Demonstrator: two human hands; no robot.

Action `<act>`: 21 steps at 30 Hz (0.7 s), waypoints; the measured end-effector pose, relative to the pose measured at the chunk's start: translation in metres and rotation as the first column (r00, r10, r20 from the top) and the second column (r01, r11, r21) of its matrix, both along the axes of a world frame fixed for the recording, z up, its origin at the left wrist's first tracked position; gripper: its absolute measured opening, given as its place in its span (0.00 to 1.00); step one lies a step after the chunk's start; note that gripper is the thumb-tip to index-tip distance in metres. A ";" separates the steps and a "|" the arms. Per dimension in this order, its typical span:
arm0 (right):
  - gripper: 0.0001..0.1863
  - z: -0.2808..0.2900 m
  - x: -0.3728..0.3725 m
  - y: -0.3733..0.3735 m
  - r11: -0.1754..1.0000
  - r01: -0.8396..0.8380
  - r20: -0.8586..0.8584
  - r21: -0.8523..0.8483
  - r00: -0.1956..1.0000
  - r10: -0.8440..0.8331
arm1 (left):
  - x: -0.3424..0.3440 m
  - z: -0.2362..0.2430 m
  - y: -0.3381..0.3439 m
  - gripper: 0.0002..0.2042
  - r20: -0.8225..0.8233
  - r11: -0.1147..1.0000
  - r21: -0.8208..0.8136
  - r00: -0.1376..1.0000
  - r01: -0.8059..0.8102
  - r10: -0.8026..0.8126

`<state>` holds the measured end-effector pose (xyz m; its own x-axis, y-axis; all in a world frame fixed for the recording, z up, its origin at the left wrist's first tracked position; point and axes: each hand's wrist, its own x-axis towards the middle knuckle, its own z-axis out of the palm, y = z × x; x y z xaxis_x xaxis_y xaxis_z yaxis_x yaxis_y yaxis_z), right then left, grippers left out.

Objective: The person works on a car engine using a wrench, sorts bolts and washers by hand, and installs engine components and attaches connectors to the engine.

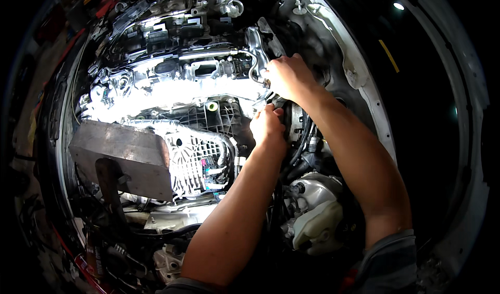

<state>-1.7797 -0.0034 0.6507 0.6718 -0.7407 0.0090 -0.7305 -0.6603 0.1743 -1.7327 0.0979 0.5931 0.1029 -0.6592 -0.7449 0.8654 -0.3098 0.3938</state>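
Both my hands reach into an open engine bay, over the right end of the brightly lit engine. My right hand is closed, its fingertips at the lower end of a thin curved metal pipe; what they grip is hidden. Just below it, my left hand has its fingers curled together beside the engine's edge, near dark hoses. Whatever lies in that grip cannot be made out. A ribbed plastic manifold with a corrugated conduit sits left of my left forearm.
A metal box-shaped housing on a bent dark bracket stands at the left, over the engine. A pale plastic reservoir lies between my forearms. Along the right runs the white fender edge. Cables and hoses hang near my right forearm.
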 end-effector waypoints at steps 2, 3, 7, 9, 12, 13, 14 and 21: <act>0.05 0.002 0.001 -0.001 1.000 0.006 -0.039 0.008 0.999 -0.006 | -0.002 -0.003 -0.002 0.07 -0.003 1.000 0.012 1.000 0.015 -0.015; 0.07 0.004 0.001 0.000 1.000 0.013 -0.077 0.021 0.997 -0.012 | -0.002 -0.002 -0.002 0.08 -0.006 0.999 0.028 1.000 0.029 -0.029; 0.19 0.007 0.003 0.006 0.998 0.060 -0.005 -0.010 0.998 -0.060 | -0.001 0.002 0.000 0.09 0.004 0.999 0.036 1.000 0.021 -0.021; 0.19 0.003 0.002 0.006 0.998 0.053 0.014 -0.036 0.999 -0.053 | -0.002 0.003 0.001 0.09 0.010 0.999 0.042 1.000 0.025 -0.025; 0.20 0.000 -0.001 0.005 0.996 0.044 0.026 -0.071 0.999 -0.042 | -0.002 0.004 0.001 0.09 0.015 0.998 0.051 0.999 0.030 -0.030; 0.21 0.001 0.000 0.006 0.996 0.040 0.018 -0.082 0.999 -0.039 | -0.002 0.005 0.002 0.09 0.014 0.998 0.052 0.999 0.030 -0.031; 0.21 0.001 0.000 0.007 0.996 0.039 0.018 -0.081 0.999 -0.038 | -0.002 0.005 0.002 0.09 0.014 0.998 0.053 0.999 0.029 -0.030; 0.14 -0.003 0.002 0.006 0.991 0.121 0.185 -0.052 0.977 -0.110 | -0.002 0.004 0.004 0.10 0.018 0.998 0.048 0.999 0.035 -0.036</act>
<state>-1.7775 0.0023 0.6472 0.5645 -0.8073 0.1719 -0.8245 -0.5615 0.0706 -1.7344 0.1020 0.5975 0.0950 -0.6262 -0.7739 0.8461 -0.3588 0.3941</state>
